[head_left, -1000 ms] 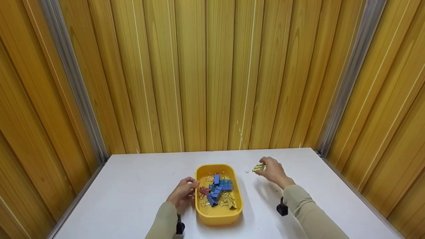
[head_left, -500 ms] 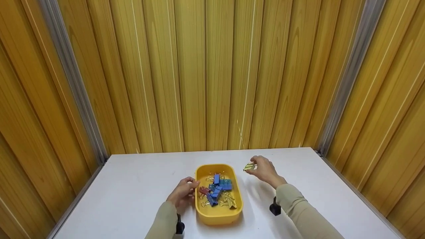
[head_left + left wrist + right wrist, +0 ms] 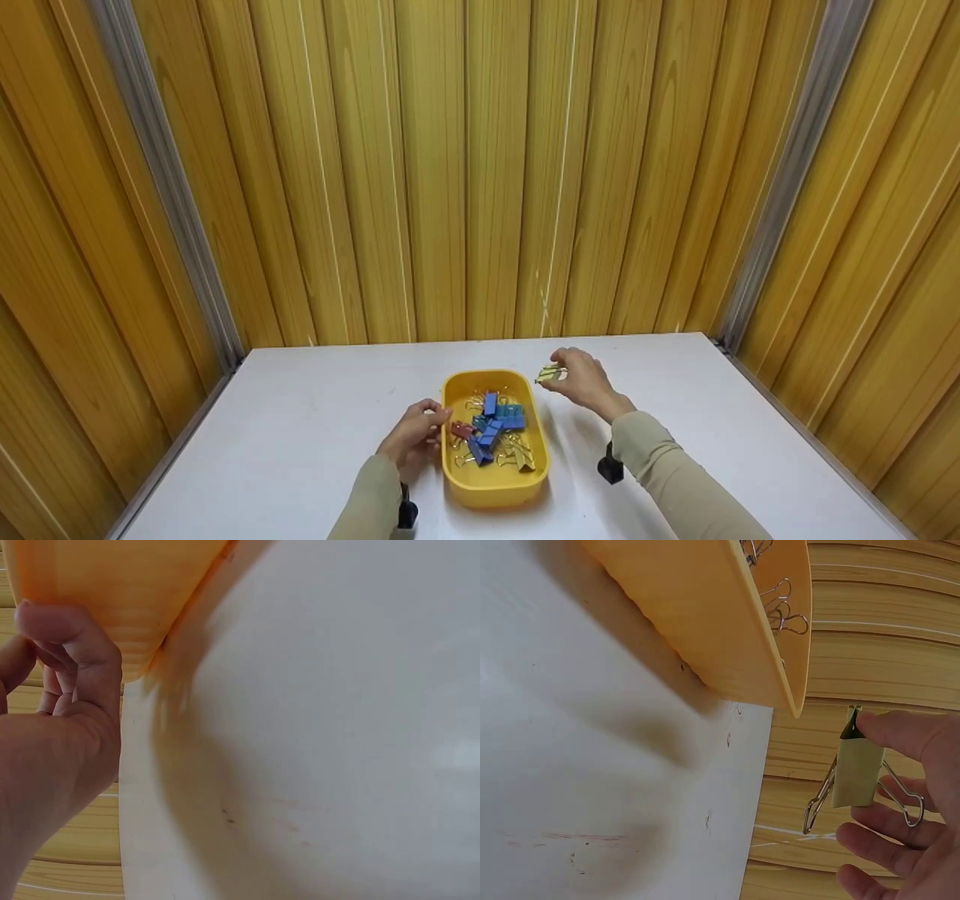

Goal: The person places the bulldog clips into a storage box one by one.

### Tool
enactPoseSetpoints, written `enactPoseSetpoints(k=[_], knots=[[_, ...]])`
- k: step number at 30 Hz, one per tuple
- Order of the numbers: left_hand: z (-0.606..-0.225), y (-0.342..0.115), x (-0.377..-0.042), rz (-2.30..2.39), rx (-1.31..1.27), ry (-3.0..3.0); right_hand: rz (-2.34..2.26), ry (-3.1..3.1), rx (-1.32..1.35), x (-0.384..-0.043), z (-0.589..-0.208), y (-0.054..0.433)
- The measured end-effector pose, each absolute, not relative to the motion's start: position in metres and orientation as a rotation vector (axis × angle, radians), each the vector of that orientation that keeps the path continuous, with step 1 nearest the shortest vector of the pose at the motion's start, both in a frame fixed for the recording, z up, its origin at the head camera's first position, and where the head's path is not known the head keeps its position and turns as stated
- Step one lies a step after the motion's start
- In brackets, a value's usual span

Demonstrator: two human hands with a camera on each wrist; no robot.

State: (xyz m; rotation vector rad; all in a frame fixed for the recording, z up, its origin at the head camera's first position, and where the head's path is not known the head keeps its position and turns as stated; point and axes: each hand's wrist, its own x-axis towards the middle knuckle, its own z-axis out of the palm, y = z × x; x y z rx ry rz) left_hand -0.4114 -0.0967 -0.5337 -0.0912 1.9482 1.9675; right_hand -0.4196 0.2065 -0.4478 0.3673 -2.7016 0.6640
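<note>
A yellow binder clip with two wire handles is pinched between the thumb and fingers of my right hand. It is held up just beyond the far right rim of a yellow plastic tub. At the tub's left side, my left hand grips the rim with thumb and curled fingers; some of those fingers are hidden in the head view. Inside the tub lie several binder clips: blue clips, a red clip, a teal clip and a yellow clip.
The tub stands on a white table near its middle. Wood-patterned panels close off the back and both sides, with grey metal posts at the corners. Black wrist mounts hang under the sleeves.
My right hand has moved left toward the tub, carrying the yellow binder clip. The left hand and the tub have stayed in place.
</note>
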Motion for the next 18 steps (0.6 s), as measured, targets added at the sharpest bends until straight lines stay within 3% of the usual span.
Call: enactPoseSetpoints(k=[18], knots=[[-0.536, -0.096, -0.409, 2.021, -0.058, 1.919, 0.674, -2.725, 0.479, -0.414, -0.445, 0.165]])
